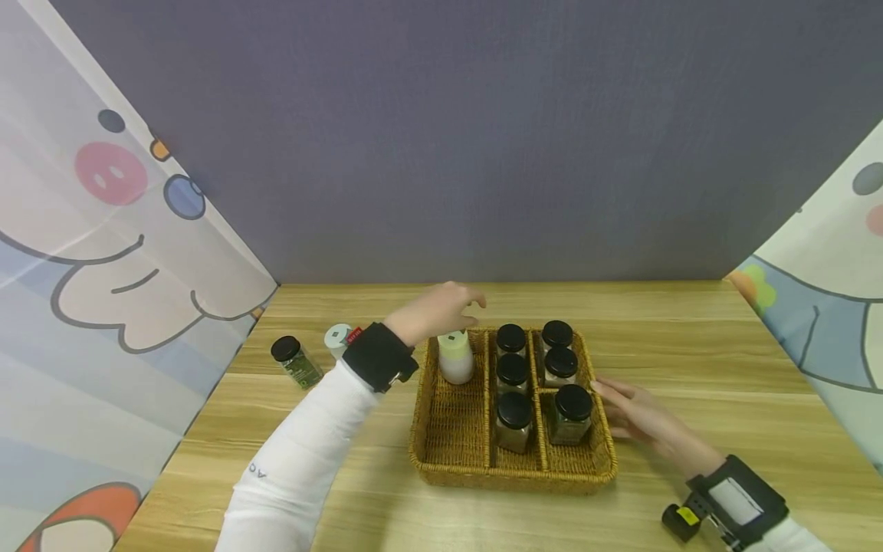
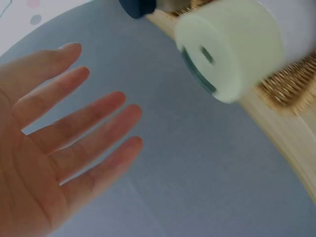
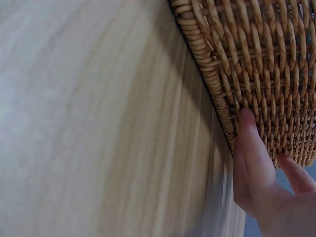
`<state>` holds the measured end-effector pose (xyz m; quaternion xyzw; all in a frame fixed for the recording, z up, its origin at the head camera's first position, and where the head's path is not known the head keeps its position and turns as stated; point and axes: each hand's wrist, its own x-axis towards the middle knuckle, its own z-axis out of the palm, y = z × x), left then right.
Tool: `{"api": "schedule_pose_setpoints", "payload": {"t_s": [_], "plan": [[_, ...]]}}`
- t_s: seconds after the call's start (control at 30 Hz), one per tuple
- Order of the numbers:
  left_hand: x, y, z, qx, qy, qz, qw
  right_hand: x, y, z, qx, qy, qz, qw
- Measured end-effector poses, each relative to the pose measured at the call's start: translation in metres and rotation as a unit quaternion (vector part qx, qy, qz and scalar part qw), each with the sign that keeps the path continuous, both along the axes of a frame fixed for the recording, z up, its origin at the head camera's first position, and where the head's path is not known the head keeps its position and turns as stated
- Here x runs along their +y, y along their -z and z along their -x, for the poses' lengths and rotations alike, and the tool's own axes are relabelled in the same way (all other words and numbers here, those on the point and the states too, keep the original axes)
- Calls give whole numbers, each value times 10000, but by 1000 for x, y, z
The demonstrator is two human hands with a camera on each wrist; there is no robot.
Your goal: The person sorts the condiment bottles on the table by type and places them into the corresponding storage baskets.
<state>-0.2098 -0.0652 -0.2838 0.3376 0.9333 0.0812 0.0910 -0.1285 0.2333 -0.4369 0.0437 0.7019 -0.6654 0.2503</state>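
Wicker is the landmark in the head view: a divided basket (image 1: 448,452) sits on the wooden worktop (image 1: 690,337), and everything else is placed against it. Its left compartment holds one white bottle with a pale green cap (image 1: 456,356), standing upright at the far end. The middle and right compartments hold six black-lidded glass jars (image 1: 513,420). The left hand (image 1: 441,310) hovers just above that white bottle, fingers loosely spread and grasping nothing. The right hand (image 1: 638,418) lies flat on the worktop with straight fingers against the basket's right wall. Left of the basket, well apart from it, stand a lone black-lidded jar (image 1: 295,361) and a second pale-capped bottle (image 1: 338,339) (partly hidden behind the left wrist).

From the left wrist view, the left hand (image 2: 54,148) shows an open palm with fingers extended, apart from the bottle's green cap (image 2: 229,47), which is blurred; a strip of the basket's weave (image 2: 289,81) shows beside it.

From the right wrist view, the fingertips (image 3: 249,128) of the right hand (image 3: 269,190) touch the outer wall of the basket (image 3: 256,59) low down, near where it meets the worktop (image 3: 98,123); the fingers are straight, not curled round the weave.
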Motion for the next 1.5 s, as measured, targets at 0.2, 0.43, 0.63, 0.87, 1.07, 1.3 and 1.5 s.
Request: {"api": "schedule_pose_setpoints", "payload": {"t_s": [0.2,0.43,0.63,0.87,1.07,1.3,1.5], "plan": [[-22,5,2,130,-313,30,9994,0,0,0,-7,-12,-44,10000],[-48,13,4,71,-570,-75,9983,-1,1,0,-12,-2,25,10000],[-64,21,3,89,-726,115,9973,-2,1,0,-1,6,-29,10000],[-78,29,1,183,-792,142,9966,-1,1,1,51,-45,35,10000],[-97,34,0,0,-1025,88,9947,-2,0,1,51,-44,-4,10000],[-123,33,-1,-120,-1431,-154,9895,-2,-1,1,73,-65,-57,9999],[-140,35,-1,-115,-1522,-243,9880,-2,-1,1,69,-72,-70,9999]]}}
